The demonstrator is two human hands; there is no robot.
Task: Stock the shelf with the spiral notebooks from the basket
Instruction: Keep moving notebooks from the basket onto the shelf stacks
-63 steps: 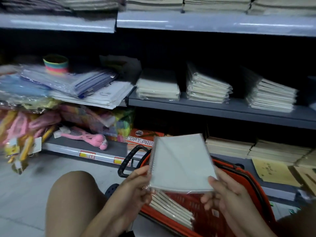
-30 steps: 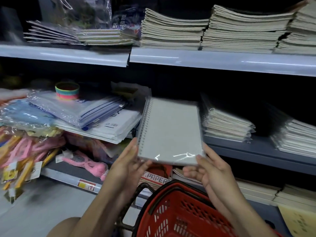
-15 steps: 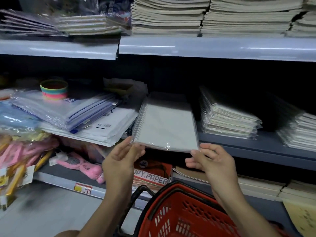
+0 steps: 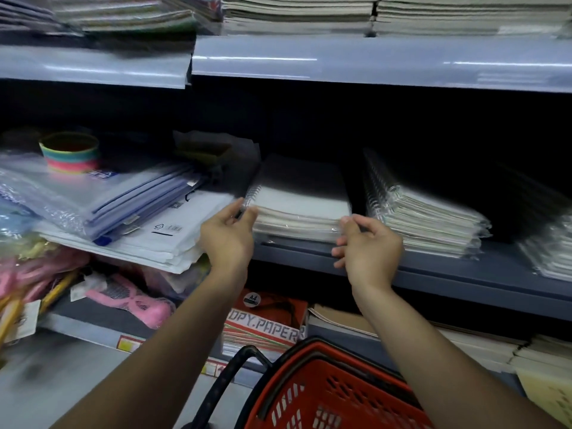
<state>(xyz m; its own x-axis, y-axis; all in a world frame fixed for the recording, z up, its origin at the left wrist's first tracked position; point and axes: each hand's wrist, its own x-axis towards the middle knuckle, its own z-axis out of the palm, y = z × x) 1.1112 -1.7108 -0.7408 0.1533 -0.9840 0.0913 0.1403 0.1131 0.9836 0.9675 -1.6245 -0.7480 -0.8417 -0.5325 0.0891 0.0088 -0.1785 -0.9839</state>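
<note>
1. L hand (image 4: 227, 235): thumb and fingers pinch the near-left corner of the top spiral notebook (image 4: 301, 196), right at the wire binding.
2. R hand (image 4: 368, 246): fingertips curled, touching the near-right corner of the same notebook/stack front. Whether it really grips or just nudges – can't tell.
3. Notebook lies flat on top of a short stack (image 4: 295, 226) of wrapped notebooks, spiral side to the left, on the grey middle shelf (image 4: 433, 274).
4. Just right of it, w/ a dark gap between: second stack of spiral notebooks (image 4: 430, 218), taller, leaning. A third stack (image 4: 554, 255) sits at the far right edge.
5. Left of the stack: plastic-wrapped folders and envelopes (image 4: 123, 212) piled loosely; a rainbow-striped ring toy (image 4: 70, 153) sits behind them.
6. Upper shelf (image 4: 340, 65) carries rows of stacked paper-cover exercise books (image 4: 387, 13).
7. Bottom level: copy-paper pack (image 4: 266, 323), red, marked A4; pink packaged toys (image 4: 130, 301) to the left; more books to the right.
8. Red basket (image 4: 328, 391) w/ black handle sits low in the centre, between the forearms, on the floor in front of the shelving. Its contents aren't visible.
9. Vs 0.5 s ago: notebook was held tilted in the air in front of the shelf edge; now it's down flat on the stack, pushed further in. Hands have gone from supporting its near edge to sitting at its two front corners. View also moved closer.
</note>
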